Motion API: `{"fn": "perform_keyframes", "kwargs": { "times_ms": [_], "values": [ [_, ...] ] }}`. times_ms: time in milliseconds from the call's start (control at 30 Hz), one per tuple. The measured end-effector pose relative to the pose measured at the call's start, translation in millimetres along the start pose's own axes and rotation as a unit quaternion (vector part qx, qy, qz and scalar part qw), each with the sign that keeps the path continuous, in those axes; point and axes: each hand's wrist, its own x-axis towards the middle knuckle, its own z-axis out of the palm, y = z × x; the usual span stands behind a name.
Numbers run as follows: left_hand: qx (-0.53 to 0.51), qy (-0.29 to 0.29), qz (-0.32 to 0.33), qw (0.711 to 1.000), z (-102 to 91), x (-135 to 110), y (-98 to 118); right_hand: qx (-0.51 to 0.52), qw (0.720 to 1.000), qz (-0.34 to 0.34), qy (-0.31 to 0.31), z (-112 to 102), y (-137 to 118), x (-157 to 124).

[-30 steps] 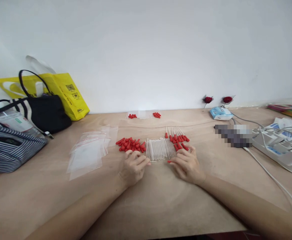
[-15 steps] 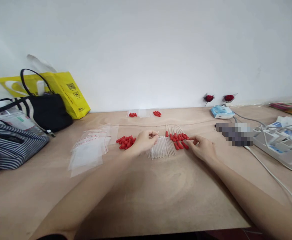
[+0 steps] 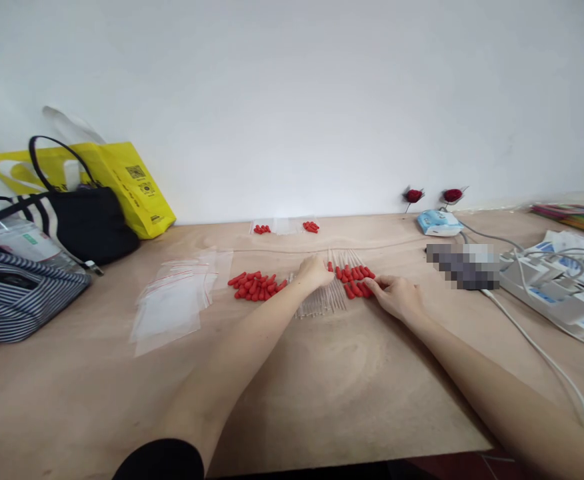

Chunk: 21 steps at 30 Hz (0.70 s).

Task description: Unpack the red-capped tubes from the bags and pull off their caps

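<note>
My left hand (image 3: 314,272) reaches over a row of thin whitish sticks (image 3: 317,307). Its fingers are bent together beside the leftmost red tip (image 3: 331,267), and what they grip is hidden. Several sticks there carry red bulb-shaped tips (image 3: 356,273), with more red tips (image 3: 351,291) in a row nearer me. My right hand (image 3: 397,295) is at the right end of that nearer row, thumb and fingers closed at a red tip (image 3: 367,289). Left of my left forearm lies a loose heap of red bulb-shaped pieces (image 3: 255,287).
Clear zip bags (image 3: 169,307) lie spread at left. Small bags with red pieces (image 3: 311,227) rest by the wall. A yellow bag (image 3: 139,193), black bag (image 3: 92,223) and striped bag (image 3: 27,293) stand at far left. A power strip (image 3: 542,280) with cables lies right.
My left hand has moved right and forward from above the sticks to the leftmost red tip, uncovering more of the heap. My right hand has shifted slightly nearer the front row.
</note>
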Motion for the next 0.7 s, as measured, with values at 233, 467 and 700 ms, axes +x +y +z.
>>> {"fn": "perform_keyframes", "kwargs": {
  "times_ms": [233,467,700],
  "values": [
    [0.045,-0.015,0.003,0.999,4.7,9,1,0.015,1.000,0.013,0.000,1,2,0],
    [0.040,0.063,0.085,0.994,-18.1,-32,-35,0.016,0.999,-0.009,0.047,1,0,7],
    [-0.002,0.168,0.181,0.969,-23.8,-85,-108,-0.069,0.997,-0.016,0.014,2,-31,42]
  ]
}}
